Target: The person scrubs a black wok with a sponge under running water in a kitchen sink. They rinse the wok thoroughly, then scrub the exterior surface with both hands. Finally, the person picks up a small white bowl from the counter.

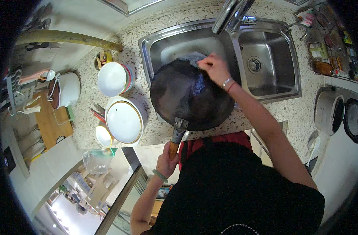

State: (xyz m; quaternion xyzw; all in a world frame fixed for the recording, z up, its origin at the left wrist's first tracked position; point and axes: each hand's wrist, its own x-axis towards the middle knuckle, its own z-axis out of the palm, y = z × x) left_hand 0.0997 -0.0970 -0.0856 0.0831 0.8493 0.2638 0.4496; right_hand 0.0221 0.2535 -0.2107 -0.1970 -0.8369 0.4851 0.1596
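Observation:
A large dark wok lies over the near side of the left sink basin, overlapping the counter edge. Its wooden handle points toward me, and my left hand is wrapped round it. At the wok's far rim, my right hand has its fingers closed on a pale, fuzzy scrubber pressed against the dark metal. Motion smears those fingertips, so the scrubber's exact shape is unclear. A bluish shine shows on the wok below my right hand.
Above the sink hangs a chrome faucet, and the right basin has a drain. Stacked bowls, a lidded white pot and a small bowl stand on the left counter. A round cooker is at the right.

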